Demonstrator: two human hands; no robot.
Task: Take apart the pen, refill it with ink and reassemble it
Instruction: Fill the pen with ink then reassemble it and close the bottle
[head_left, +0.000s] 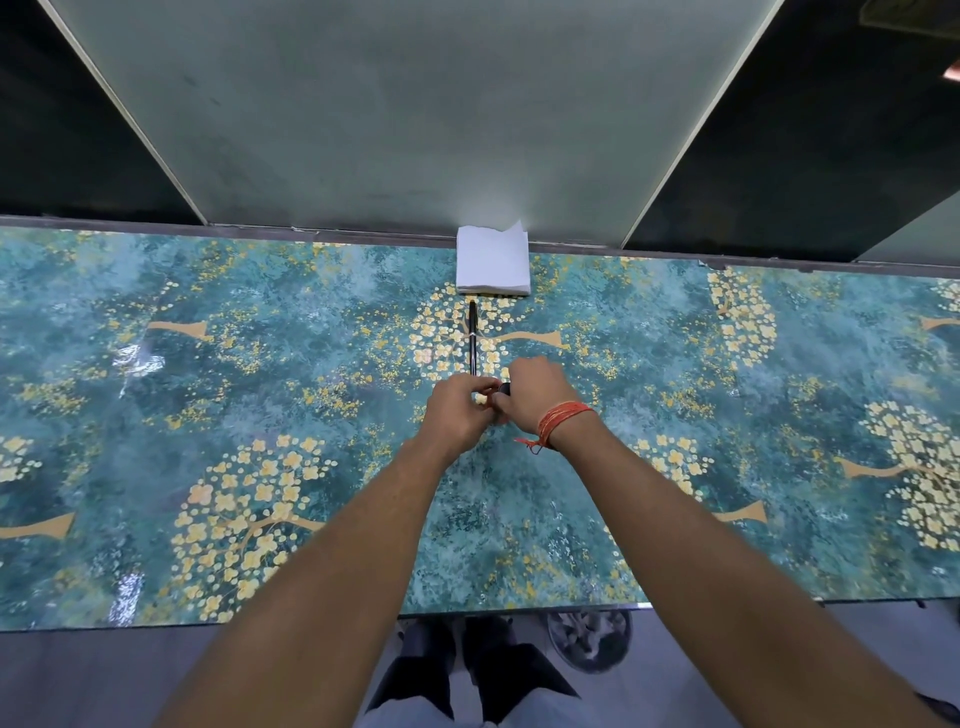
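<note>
Glossy floral worktop underfoot of everything, patterned teal and gold, backed by a pale panel; nearest, left hand and right hand bunched together, fingers curled round a small dark object, probably an ink bottle or its cap, too hidden to name; beyond them, black pen lying flat and untouched, pointing away; farthest, folded white tissue by the back edge. Risks, as judged: slippery surface letting the pen roll; a sudden twist spilling ink onto the pattern, tissue well out of reach.
</note>
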